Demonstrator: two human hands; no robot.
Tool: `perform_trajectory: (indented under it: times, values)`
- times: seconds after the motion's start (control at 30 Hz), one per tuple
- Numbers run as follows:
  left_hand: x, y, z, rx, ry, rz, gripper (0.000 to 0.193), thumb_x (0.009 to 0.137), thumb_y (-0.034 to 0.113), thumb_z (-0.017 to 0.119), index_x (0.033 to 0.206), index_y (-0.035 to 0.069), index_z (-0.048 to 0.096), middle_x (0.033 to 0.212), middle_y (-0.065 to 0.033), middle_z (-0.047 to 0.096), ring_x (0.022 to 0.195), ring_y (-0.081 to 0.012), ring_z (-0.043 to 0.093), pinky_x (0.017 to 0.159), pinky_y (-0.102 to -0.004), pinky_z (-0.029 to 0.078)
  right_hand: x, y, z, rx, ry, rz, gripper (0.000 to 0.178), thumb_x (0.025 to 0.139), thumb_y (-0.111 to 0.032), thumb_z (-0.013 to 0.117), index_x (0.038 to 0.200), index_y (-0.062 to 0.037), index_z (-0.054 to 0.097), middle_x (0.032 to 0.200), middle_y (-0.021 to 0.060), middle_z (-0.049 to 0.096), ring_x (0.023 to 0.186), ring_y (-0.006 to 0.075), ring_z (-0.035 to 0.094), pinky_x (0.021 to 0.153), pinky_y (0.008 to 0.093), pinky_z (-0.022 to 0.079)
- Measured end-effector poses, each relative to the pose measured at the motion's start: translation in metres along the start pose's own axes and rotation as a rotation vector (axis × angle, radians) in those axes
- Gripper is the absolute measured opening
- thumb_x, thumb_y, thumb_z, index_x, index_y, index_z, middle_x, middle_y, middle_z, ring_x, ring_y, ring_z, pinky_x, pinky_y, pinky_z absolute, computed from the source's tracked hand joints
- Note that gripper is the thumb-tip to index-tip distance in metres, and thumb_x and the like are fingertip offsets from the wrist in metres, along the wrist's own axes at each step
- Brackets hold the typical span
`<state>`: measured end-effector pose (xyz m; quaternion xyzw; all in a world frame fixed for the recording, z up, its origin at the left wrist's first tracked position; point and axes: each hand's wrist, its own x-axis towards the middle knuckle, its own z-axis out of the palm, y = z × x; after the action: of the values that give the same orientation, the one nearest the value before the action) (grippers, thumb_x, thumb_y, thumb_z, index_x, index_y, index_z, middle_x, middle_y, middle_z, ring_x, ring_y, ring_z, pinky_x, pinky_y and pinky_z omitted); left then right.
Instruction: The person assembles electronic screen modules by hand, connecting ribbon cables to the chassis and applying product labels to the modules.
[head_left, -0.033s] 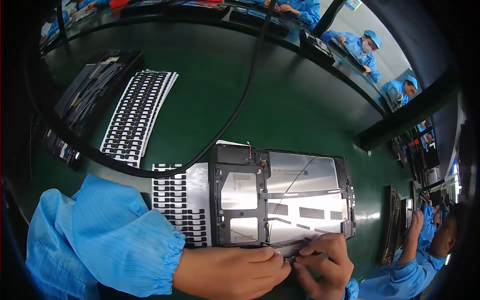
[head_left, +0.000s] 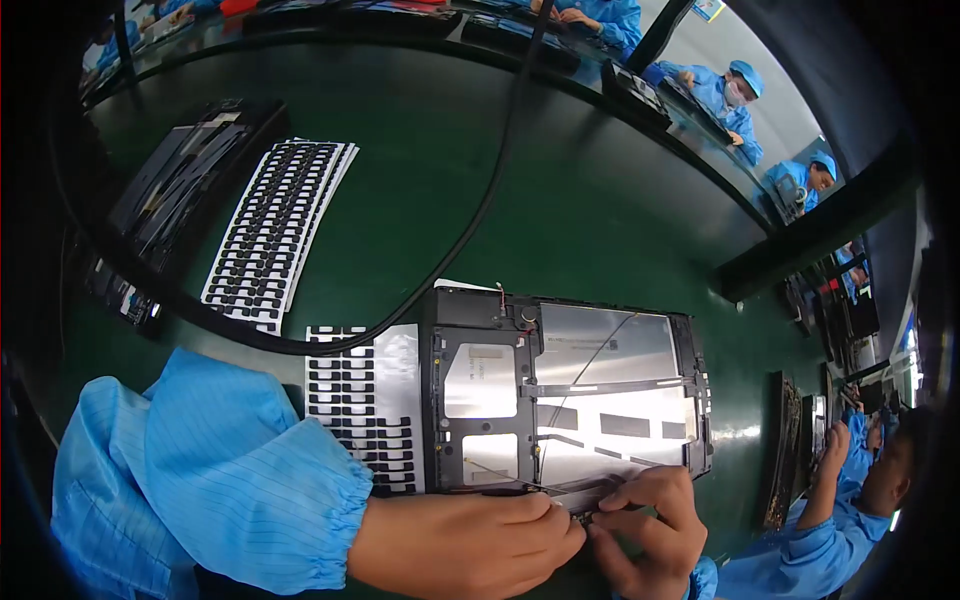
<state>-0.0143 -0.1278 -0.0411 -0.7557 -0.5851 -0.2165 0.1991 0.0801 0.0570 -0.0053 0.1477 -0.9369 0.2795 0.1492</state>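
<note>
Device (head_left: 565, 400) lies on the green desk (head_left: 400, 190), silver plates set in its black frame. The hands come nearly together at its near edge: left hand (head_left: 470, 540), right hand (head_left: 655, 530), with bent fingers; whether either grips anything, I cannot tell. Left of it lies a sheet (head_left: 395, 370) of black pieces, partly hidden by the blue sleeve (head_left: 245, 465).
</note>
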Motion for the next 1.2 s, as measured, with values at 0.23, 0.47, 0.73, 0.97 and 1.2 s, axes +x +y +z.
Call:
perform_trajectory:
  times: [0.23,0.47,0.73,0.97,1.2]
  values:
    - [-0.002,0.008,0.011,-0.117,-0.055,-0.156,0.024,0.073,0.011,0.049,0.090,-0.004,0.056,0.099,-0.0141,0.056,0.089,-0.0237,0.055,0.079,-0.0307,0.044,0.005,-0.001,0.008,-0.062,-0.110,0.022,0.008,0.057,0.001,0.059,0.064,-0.0002,0.056,0.084,0.0107,0.058,0.076,0.0234,0.053,0.067,0.0290,0.042]
    - [-0.045,-0.007,-0.023,-0.326,0.187,-0.213,0.031,0.066,0.005,0.062,0.094,-0.007,0.055,0.097,-0.0188,0.055,0.092,-0.0313,0.054,0.079,-0.0384,0.047,-0.018,-0.022,0.012,-0.081,0.276,0.182,0.013,0.058,0.002,0.056,0.071,0.0025,0.057,0.071,0.0109,0.052,0.073,0.0194,0.052,0.066,0.0276,0.041]
    - [-0.097,0.013,-0.044,-0.258,-0.025,-0.558,0.037,0.067,0.014,0.066,0.100,0.000,0.055,0.105,-0.0176,0.051,0.095,-0.0308,0.052,0.080,-0.0404,0.044,0.007,-0.091,0.064,0.032,0.034,0.093,0.012,0.068,0.002,0.061,0.079,-0.0016,0.058,0.069,0.0119,0.054,0.059,0.0269,0.055,0.054,0.0327,0.044]
    - [-0.101,0.019,-0.050,-0.215,-0.054,-0.485,0.038,0.066,0.019,0.066,0.101,0.007,0.059,0.101,-0.0157,0.049,0.093,-0.0292,0.049,0.079,-0.0383,0.043,0.017,-0.110,0.102,-0.394,0.005,0.122,0.010,0.067,-0.003,0.059,0.066,-0.0034,0.050,0.063,0.0118,0.047,0.058,0.0280,0.049,0.054,0.0363,0.040]
    - [-0.100,0.021,-0.050,-0.149,-0.128,-0.524,0.044,0.058,0.020,0.069,0.101,0.011,0.061,0.104,-0.0148,0.048,0.096,-0.0294,0.047,0.081,-0.0392,0.042,0.007,-0.087,0.125,-0.375,0.177,0.004,0.013,0.062,-0.004,0.058,0.063,-0.0039,0.045,0.061,0.0129,0.043,0.058,0.0288,0.045,0.054,0.0378,0.037]
